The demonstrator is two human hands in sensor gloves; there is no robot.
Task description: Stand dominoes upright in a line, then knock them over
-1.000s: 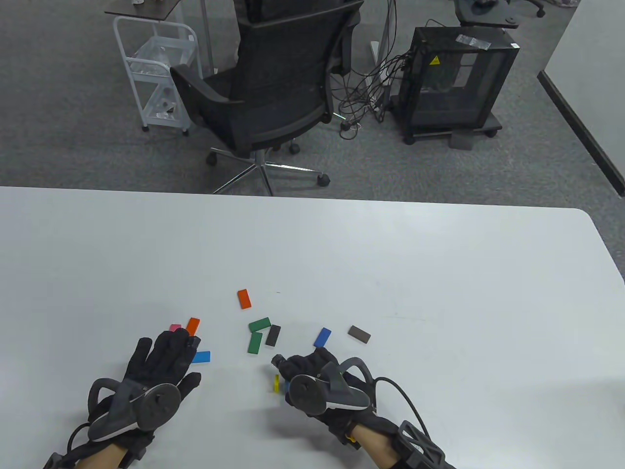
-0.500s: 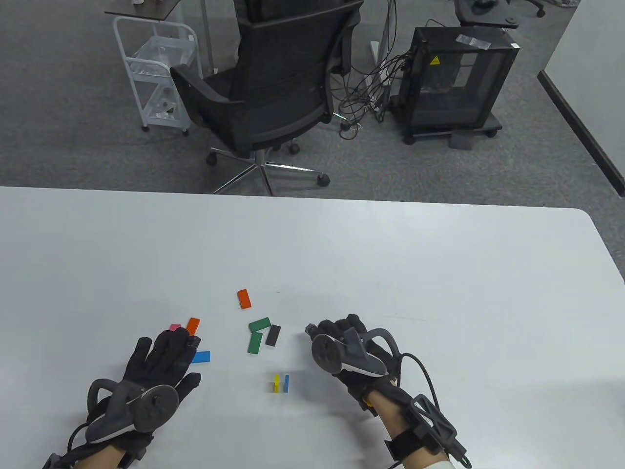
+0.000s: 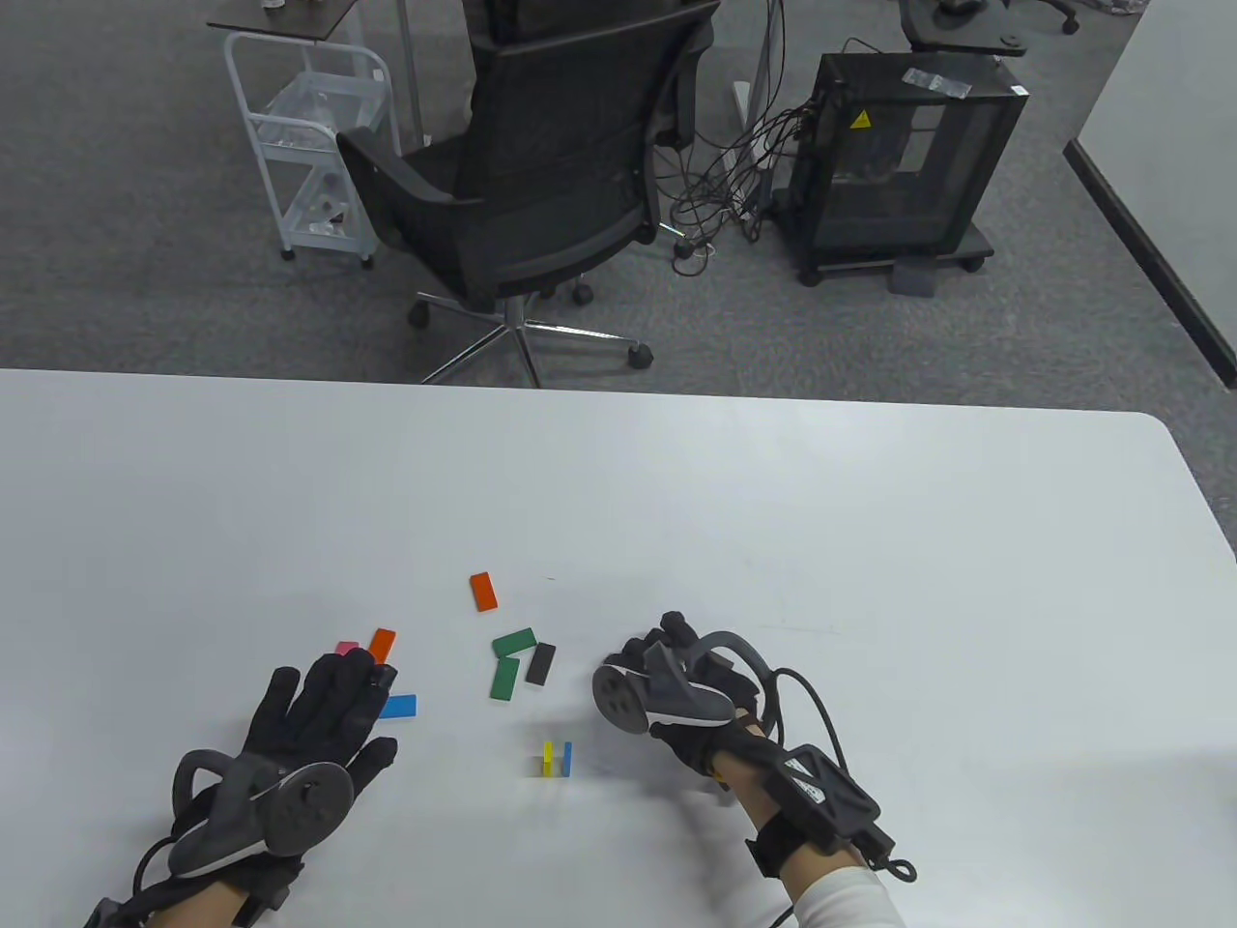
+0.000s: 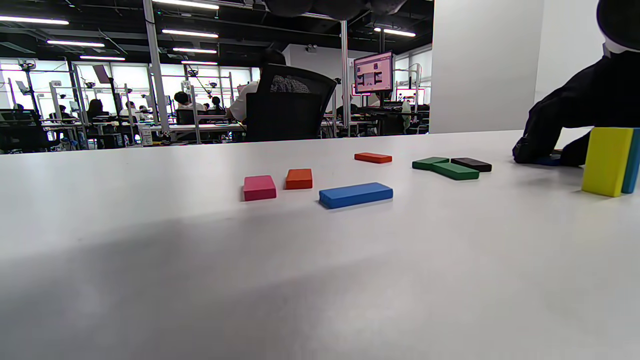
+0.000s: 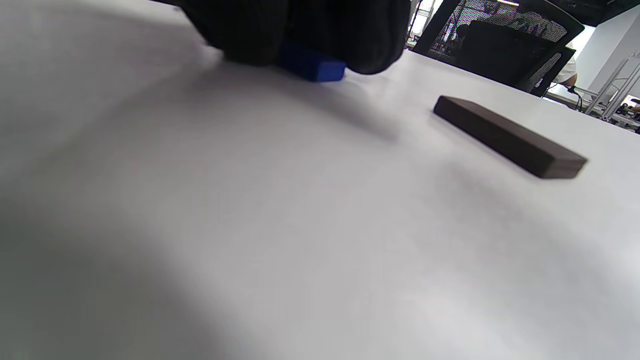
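Line barely started: a yellow domino (image 3: 548, 757) and a light blue domino (image 3: 567, 758) are standing upright, touching side by side, near the table's (image 3: 870, 541) near edge; knocking over is still far off. The right hand (image 3: 667, 677) is curling its fingers (image 5: 300, 30) round a dark blue domino (image 5: 312, 67) lying flat, just right of the standing pair, apparently picking it up. The left hand (image 3: 319, 710) is resting flat, fingers relaxed, holding nothing. Remaining pieces are lying flat: pink (image 4: 259, 187), two orange (image 3: 483, 591), blue (image 4: 356, 194), two green (image 3: 513, 642), black (image 3: 540, 663), brown (image 5: 507, 136). All are small, flat-faced coloured blocks.
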